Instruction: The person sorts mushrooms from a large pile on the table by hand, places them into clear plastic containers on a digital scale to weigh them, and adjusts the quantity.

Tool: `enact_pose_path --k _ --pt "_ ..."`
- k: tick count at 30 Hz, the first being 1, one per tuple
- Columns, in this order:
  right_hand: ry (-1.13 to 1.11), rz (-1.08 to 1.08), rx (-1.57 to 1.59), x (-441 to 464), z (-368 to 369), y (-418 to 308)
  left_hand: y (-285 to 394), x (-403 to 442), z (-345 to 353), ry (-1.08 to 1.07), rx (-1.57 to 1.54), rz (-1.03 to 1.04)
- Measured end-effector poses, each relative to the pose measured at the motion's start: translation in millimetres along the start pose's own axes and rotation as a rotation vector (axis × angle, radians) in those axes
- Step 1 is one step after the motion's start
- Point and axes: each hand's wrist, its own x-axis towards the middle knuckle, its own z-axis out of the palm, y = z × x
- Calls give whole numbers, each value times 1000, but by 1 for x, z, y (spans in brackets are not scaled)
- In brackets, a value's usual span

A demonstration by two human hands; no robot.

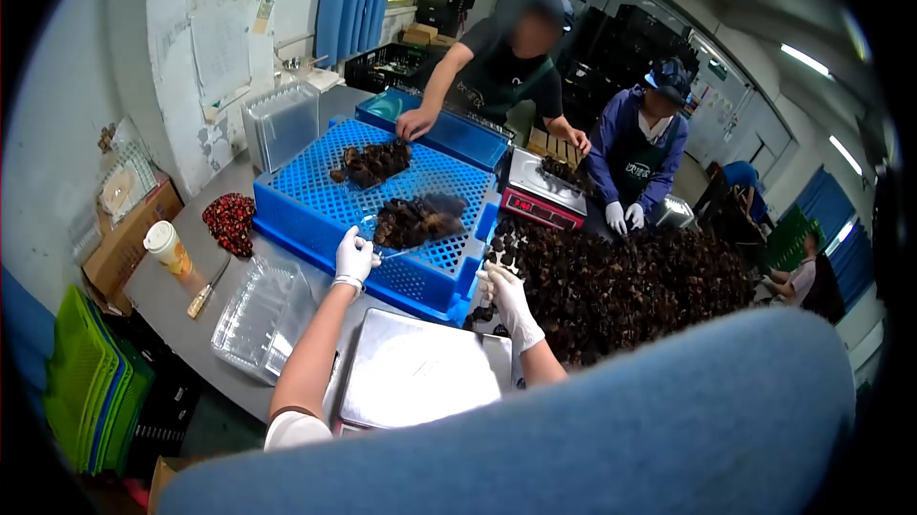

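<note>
My left hand [357, 257], in a white glove, is closed at the near corner of a clear plastic tray [390, 252]. Dark brown mushroom-like pieces [420, 220] fill this tray, which is over the upturned blue crate [325, 192]. A second heap of dark pieces [377, 163] sits farther back on the crate, beside a co-worker's bare hand. My right hand [511, 303], also gloved, is at the left edge of a large pile of dark pieces [621, 276], its fingers apart. Whether its fingertips touch a piece is hard to see. Below both hands stands a scale with a bare metal plate [425, 367].
Empty clear trays [263, 314] are stacked at left, near a paper cup [167, 246], a knife [205, 293] and a red patterned bundle [229, 224]. A red scale [544, 207] stands beyond the crate. Two co-workers face me across the table. Blue fabric [535, 429] blocks the lower view.
</note>
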Motion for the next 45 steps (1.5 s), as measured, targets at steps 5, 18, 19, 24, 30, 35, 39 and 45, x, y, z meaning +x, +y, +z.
enact_pose_path --k 5,18,19,24,30,35,39,45 --pt "-64 -64 -99 -49 -30 2 4 -1 -14 -23 298 204" --pt "640 10 -120 -287 -226 145 3 -167 -206 160 1321 281" --pt "599 29 -195 -299 -218 128 7 -168 -209 121 1343 293" --pt "663 -213 -550 -330 -220 134 -48 -106 -281 20 790 111" --pt "727 -233 -1145 -337 -184 140 -25 -95 -281 4 933 13" --pt "560 -124 -1340 -307 -174 153 -3 -109 -249 217 1223 132" --pt "426 -468 -1288 -279 -186 150 13 -141 -204 513 1328 541" --pt "730 -587 -966 -224 -220 137 21 -222 -90 88 1039 1034"
